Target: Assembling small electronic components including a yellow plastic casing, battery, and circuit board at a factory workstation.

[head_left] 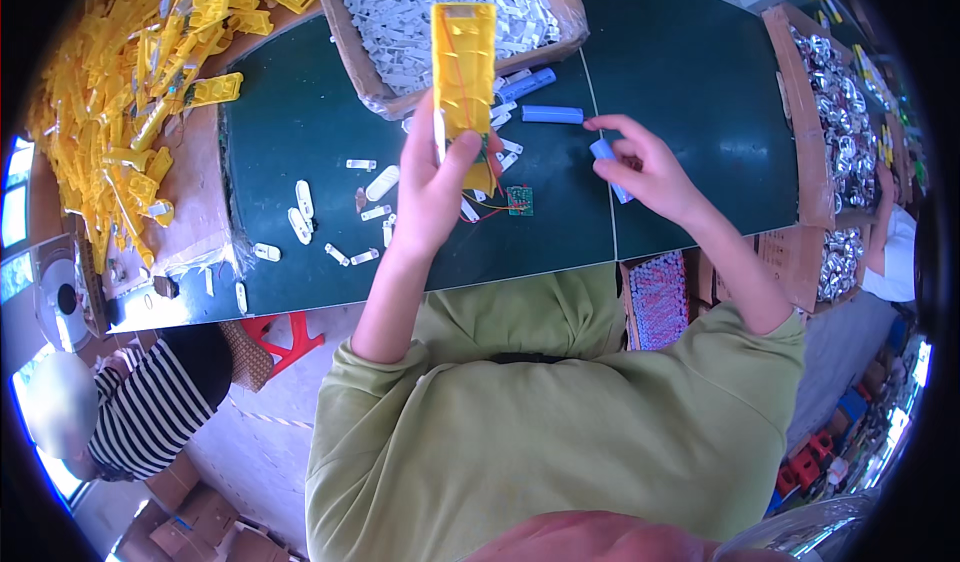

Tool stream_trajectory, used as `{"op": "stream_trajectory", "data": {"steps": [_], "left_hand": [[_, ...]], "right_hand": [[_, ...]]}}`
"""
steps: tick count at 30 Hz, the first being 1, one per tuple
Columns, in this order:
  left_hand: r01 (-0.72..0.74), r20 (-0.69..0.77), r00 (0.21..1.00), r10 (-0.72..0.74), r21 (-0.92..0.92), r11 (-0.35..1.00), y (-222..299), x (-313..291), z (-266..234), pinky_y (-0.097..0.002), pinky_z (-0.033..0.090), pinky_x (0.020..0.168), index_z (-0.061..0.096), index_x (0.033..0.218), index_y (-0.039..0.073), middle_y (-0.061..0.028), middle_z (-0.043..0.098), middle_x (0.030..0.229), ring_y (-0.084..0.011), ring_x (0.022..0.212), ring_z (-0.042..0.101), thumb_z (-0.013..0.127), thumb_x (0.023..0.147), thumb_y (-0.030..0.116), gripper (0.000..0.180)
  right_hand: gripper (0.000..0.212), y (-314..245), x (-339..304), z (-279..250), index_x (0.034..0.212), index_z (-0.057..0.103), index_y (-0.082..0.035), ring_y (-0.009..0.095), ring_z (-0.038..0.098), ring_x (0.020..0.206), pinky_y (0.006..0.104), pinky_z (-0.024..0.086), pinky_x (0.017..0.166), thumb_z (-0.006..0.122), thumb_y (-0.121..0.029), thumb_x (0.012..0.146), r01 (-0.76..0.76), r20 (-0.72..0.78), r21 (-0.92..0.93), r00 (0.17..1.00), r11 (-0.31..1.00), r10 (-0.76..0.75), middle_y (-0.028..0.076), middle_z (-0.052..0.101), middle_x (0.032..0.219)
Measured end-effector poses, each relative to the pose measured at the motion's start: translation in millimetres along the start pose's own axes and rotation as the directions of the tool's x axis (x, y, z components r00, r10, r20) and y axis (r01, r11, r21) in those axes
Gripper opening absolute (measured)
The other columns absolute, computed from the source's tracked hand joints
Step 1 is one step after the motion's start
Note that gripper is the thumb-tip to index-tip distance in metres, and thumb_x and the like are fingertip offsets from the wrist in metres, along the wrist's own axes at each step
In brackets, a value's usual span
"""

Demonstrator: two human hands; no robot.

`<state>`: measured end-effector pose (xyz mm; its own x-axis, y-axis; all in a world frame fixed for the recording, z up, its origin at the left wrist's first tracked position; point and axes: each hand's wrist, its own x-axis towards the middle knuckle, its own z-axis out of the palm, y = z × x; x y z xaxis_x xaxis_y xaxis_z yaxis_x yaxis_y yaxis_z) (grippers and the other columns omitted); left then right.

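Yellow casing lifted over the dark green table

The left hand [432,177] has its grip closed around a long yellow plastic casing [464,67], upright, with thin red wires trailing to a small green circuit board [519,200] at its 5 o'clock. The right hand [648,167] pinches a blue cylindrical battery [609,166]. On the table [690,92], a cardboard box of white plastic parts [440,7] sits at 12 o'clock; a heap of what seem like yellow casings [140,72] lies at 10.

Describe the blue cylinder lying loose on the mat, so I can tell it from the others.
On the dark green mat, look just below the cardboard box of white parts. The loose blue cylinder lies flat and level, untouched, left of the right hand. Unlike the one in that hand's fingers, nothing holds it.
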<state>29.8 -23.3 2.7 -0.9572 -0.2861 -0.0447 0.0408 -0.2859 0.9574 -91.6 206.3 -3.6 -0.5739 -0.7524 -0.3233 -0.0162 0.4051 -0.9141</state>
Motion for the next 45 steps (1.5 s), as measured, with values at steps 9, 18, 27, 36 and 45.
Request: {"op": "stream_trajectory", "data": {"steps": [9, 18, 27, 36, 45], "left_hand": [[-0.083, 0.027, 0.996, 0.080, 0.166, 0.983, 5.5, -18.3, 33.3, -0.0274, 0.044, 0.087, 0.025, 0.139, 0.000, -0.0103, 0.049, 0.119, -0.0147, 0.103, 0.053, 0.046, 0.089, 0.001, 0.055], [-0.127, -0.046, 0.989, 0.144, 0.268, 0.955, 1.7, -18.2, 38.3, -0.0269, 0.040, 0.093, 0.027, 0.139, 0.000, -0.0102, 0.045, 0.124, -0.0145, 0.112, 0.048, 0.043, 0.088, -0.003, 0.053], [-0.018, -0.089, 0.995, 0.050, 0.324, 0.946, 1.8, -14.5, 31.0, -0.0267, 0.048, 0.073, 0.028, 0.139, 0.003, -0.0099, 0.057, 0.103, -0.0114, 0.084, 0.057, 0.046, 0.088, -0.001, 0.054], [0.005, -0.097, 0.995, 0.011, 0.168, 0.986, 1.9, -8.7, 25.2, -0.0272, 0.039, 0.093, 0.032, 0.137, 0.000, -0.0094, 0.048, 0.123, -0.0130, 0.109, 0.048, 0.044, 0.090, 0.001, 0.048], [0.006, -0.070, 0.998, -0.009, -0.043, 0.999, 5.8, -6.0, 3.8, -0.0266, 0.050, 0.065, 0.033, 0.133, 0.001, -0.0103, 0.055, 0.097, -0.0136, 0.078, 0.058, 0.044, 0.093, 0.009, 0.042]], "right_hand": [[0.015, -65.8, 35.8, 71.4, 0.102, 0.051, 0.000, -0.001, 0.044, 0.053, 0.0165, 0.034, 0.048, 0.056, -0.008, 0.090, 0.570, -0.544, -0.018, 0.684, 0.822, -0.486, -0.001, 0.052, 0.062], [0.014, -65.5, 57.1, 83.6, 0.099, 0.053, 0.000, 0.005, 0.054, 0.057, 0.0196, 0.042, 0.051, 0.057, -0.010, 0.090, 0.657, -0.631, -0.186, 0.490, 0.730, -0.602, 0.004, 0.059, 0.068], [0.010, -61.3, 77.9, 90.3, 0.095, 0.055, -0.002, 0.010, 0.055, 0.050, 0.0229, 0.041, 0.047, 0.058, -0.011, 0.090, 0.608, -0.653, -0.257, 0.464, 0.752, -0.598, 0.005, 0.057, 0.062], [0.021, -57.9, 90.2, 91.6, 0.105, 0.056, -0.005, 0.020, 0.058, 0.067, 0.0307, 0.045, 0.060, 0.060, -0.016, 0.088, 0.465, -0.581, -0.473, 0.474, 0.748, -0.662, 0.010, 0.059, 0.079], [0.058, -71.7, 72.6, 64.7, 0.132, 0.037, -0.003, 0.010, 0.049, 0.084, 0.0235, 0.041, 0.074, 0.050, -0.041, 0.091, 0.665, -0.537, 0.033, 0.641, 0.746, -0.548, 0.009, 0.049, 0.102]]}}
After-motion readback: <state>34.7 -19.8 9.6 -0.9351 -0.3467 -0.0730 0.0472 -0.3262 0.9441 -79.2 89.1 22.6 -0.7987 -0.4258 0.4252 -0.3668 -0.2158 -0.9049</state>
